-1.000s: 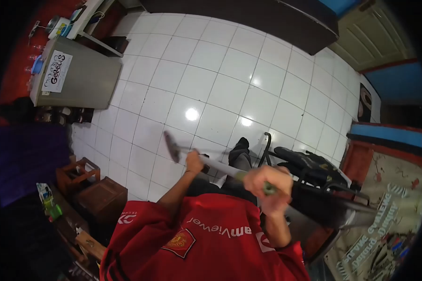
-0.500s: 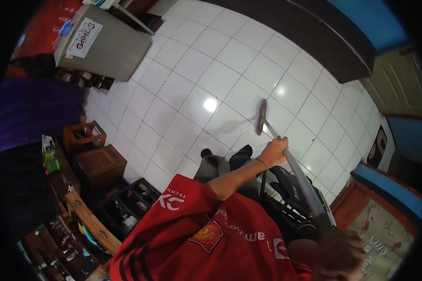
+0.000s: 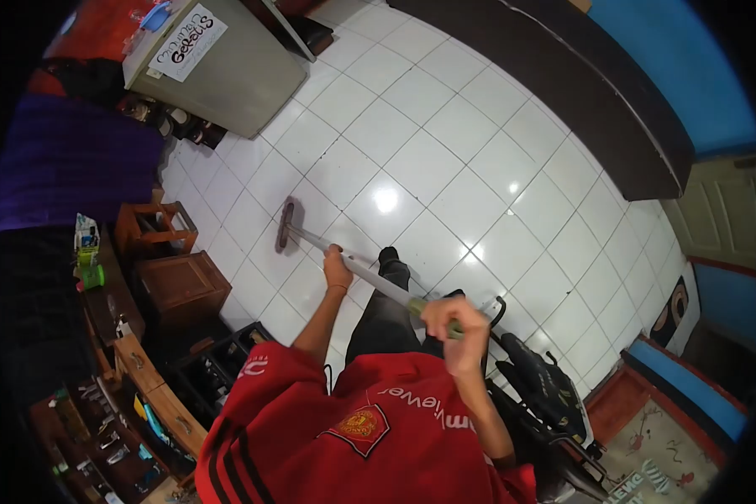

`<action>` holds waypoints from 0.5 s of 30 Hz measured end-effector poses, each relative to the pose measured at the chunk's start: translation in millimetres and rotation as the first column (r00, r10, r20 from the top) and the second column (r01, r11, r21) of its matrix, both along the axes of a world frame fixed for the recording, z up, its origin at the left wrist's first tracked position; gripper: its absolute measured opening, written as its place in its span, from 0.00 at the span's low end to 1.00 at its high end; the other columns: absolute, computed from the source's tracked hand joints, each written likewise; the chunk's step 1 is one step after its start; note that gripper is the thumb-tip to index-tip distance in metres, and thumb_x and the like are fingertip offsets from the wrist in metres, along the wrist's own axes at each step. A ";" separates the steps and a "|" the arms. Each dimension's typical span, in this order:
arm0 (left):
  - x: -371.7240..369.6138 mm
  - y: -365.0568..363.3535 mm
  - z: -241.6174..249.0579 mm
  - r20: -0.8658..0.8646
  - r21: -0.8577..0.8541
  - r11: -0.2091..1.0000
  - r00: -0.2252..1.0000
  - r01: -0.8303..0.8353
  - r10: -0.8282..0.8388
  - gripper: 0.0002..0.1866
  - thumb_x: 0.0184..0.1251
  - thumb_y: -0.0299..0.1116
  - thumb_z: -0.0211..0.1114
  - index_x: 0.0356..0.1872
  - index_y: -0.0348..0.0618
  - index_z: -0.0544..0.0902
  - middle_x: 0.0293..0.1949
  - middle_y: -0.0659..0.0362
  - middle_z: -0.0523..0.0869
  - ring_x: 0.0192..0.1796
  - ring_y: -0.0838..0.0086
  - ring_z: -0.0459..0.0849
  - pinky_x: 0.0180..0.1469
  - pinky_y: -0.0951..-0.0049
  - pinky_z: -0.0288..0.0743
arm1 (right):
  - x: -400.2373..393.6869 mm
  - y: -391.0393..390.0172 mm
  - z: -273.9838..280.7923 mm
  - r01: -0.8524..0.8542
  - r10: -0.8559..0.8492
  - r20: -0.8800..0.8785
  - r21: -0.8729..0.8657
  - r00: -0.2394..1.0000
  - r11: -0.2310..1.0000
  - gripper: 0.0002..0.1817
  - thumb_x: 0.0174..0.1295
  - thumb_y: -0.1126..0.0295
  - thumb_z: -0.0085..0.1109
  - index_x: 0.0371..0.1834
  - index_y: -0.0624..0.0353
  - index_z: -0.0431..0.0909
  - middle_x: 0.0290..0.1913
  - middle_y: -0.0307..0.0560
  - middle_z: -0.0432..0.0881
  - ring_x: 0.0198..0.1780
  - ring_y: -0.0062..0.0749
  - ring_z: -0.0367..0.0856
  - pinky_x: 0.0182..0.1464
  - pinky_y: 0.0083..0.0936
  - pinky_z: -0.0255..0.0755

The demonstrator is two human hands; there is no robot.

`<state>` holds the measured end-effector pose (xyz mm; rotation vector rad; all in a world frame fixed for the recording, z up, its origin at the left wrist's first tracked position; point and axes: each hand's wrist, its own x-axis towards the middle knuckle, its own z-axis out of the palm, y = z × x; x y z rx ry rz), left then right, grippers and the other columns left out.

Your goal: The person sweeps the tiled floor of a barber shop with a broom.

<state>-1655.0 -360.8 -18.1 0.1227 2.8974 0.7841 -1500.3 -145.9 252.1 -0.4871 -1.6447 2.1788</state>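
Note:
A long pole [image 3: 374,277] slants from the middle of the view toward the left, with a flat brownish-purple mop head [image 3: 286,224] lying on the white tiled floor [image 3: 445,151]. My left hand [image 3: 337,265] is closed around the grey shaft, partway up from the head. Nearer my body, my right hand [image 3: 456,324] wraps round the green upper end of the pole. My feet and dark trousers show below the pole, between the two hands.
To the left are a small wooden cabinet [image 3: 183,284], a wooden stool [image 3: 155,228] and black crates [image 3: 218,361]. A grey cooler box [image 3: 235,76] stands upper left. A dark bench [image 3: 554,76] runs along the upper right. A black wheeled object [image 3: 538,378] is beside me, lower right.
The mop head has swept left across the tiles, toward the stool. Both hands have moved left with the pole, and my right hand has come forward from the lower right. One foot has stepped forward.

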 end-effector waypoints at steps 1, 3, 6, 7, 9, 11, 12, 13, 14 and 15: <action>-11.7 0.2 -10.0 0.006 0.014 1.000 1.000 -0.010 0.010 0.17 0.42 0.21 0.66 0.36 0.38 0.72 0.33 0.44 0.77 0.37 0.48 0.77 0.38 0.55 0.71 | -19.5 -8.2 -11.9 -0.081 0.084 -0.055 0.058 0.995 0.995 0.37 0.59 0.34 0.35 0.21 0.63 0.66 0.16 0.42 0.66 0.20 0.30 0.68 0.26 0.28 0.64; -29.5 -4.6 -29.6 0.142 0.032 0.990 0.979 0.140 -0.143 0.16 0.42 0.22 0.66 0.34 0.35 0.72 0.33 0.44 0.77 0.37 0.48 0.78 0.38 0.55 0.71 | -33.5 -11.8 -4.5 -0.071 0.065 0.050 0.146 0.997 0.987 0.36 0.60 0.35 0.35 0.20 0.62 0.66 0.16 0.42 0.66 0.20 0.30 0.67 0.25 0.28 0.64; -9.2 59.0 -25.5 -0.292 0.057 0.875 0.846 0.481 -0.447 0.13 0.43 0.26 0.61 0.34 0.35 0.74 0.27 0.50 0.75 0.32 0.56 0.75 0.33 0.59 0.69 | -42.2 13.1 42.4 0.185 -0.193 0.019 0.200 0.981 0.962 0.34 0.62 0.37 0.31 0.15 0.57 0.60 0.13 0.39 0.59 0.16 0.26 0.60 0.20 0.27 0.58; 3.4 96.2 -23.3 -0.228 0.058 0.867 0.852 0.496 -0.472 0.07 0.46 0.23 0.56 0.29 0.38 0.72 0.27 0.51 0.75 0.32 0.58 0.75 0.35 0.60 0.68 | -46.2 28.6 71.8 0.284 -0.292 0.024 0.167 0.956 0.944 0.35 0.61 0.33 0.26 0.13 0.55 0.56 0.11 0.37 0.55 0.13 0.24 0.56 0.17 0.25 0.55; 29.1 155.3 17.4 -0.373 0.392 0.738 0.828 0.549 -0.418 0.04 0.51 0.23 0.53 0.30 0.37 0.71 0.26 0.49 0.75 0.33 0.56 0.76 0.34 0.59 0.70 | -58.0 26.3 130.4 0.322 -0.308 -0.094 0.271 0.947 0.907 0.26 0.61 0.50 0.42 0.11 0.58 0.57 0.12 0.43 0.63 0.14 0.28 0.65 0.18 0.23 0.61; 39.7 205.4 59.4 0.089 0.671 0.683 0.884 0.287 -0.459 0.04 0.49 0.22 0.54 0.28 0.38 0.70 0.23 0.45 0.75 0.31 0.46 0.76 0.32 0.49 0.70 | -62.3 12.6 157.4 0.217 -0.227 -0.046 0.521 0.973 0.825 0.39 0.54 0.27 0.34 0.13 0.57 0.56 0.10 0.38 0.56 0.11 0.22 0.54 0.14 0.20 0.50; 42.6 218.9 67.9 0.120 0.722 0.643 0.868 0.257 -0.482 0.06 0.47 0.23 0.57 0.28 0.39 0.72 0.24 0.46 0.76 0.32 0.49 0.77 0.33 0.53 0.71 | -67.5 3.0 153.4 0.192 -0.208 -0.035 0.552 0.978 0.811 0.38 0.54 0.29 0.36 0.14 0.58 0.56 0.10 0.38 0.57 0.11 0.23 0.56 0.15 0.20 0.52; 46.0 230.1 72.1 0.149 0.770 0.599 0.851 0.220 -0.504 0.08 0.45 0.24 0.60 0.29 0.40 0.73 0.25 0.48 0.78 0.34 0.51 0.78 0.35 0.57 0.71 | -80.7 -7.8 145.8 0.158 -0.168 -0.036 0.572 0.985 0.805 0.37 0.56 0.32 0.37 0.14 0.59 0.57 0.10 0.40 0.59 0.12 0.24 0.58 0.15 0.21 0.54; 46.1 238.2 73.0 0.146 0.783 0.586 0.855 0.207 -0.498 0.08 0.45 0.24 0.60 0.29 0.40 0.73 0.25 0.48 0.78 0.34 0.51 0.78 0.35 0.57 0.71 | -93.8 -18.7 138.2 0.124 -0.127 -0.037 0.590 0.991 0.798 0.35 0.58 0.35 0.39 0.14 0.60 0.58 0.11 0.41 0.61 0.12 0.25 0.61 0.16 0.21 0.56; 41.1 244.4 71.8 0.175 0.826 0.522 0.786 0.211 -0.593 0.06 0.45 0.24 0.59 0.27 0.40 0.72 0.25 0.45 0.77 0.33 0.47 0.78 0.34 0.54 0.72 | -116.3 -28.0 132.8 0.091 -0.069 -0.059 0.597 0.996 0.797 0.33 0.61 0.40 0.41 0.14 0.61 0.59 0.11 0.42 0.63 0.13 0.26 0.63 0.17 0.22 0.58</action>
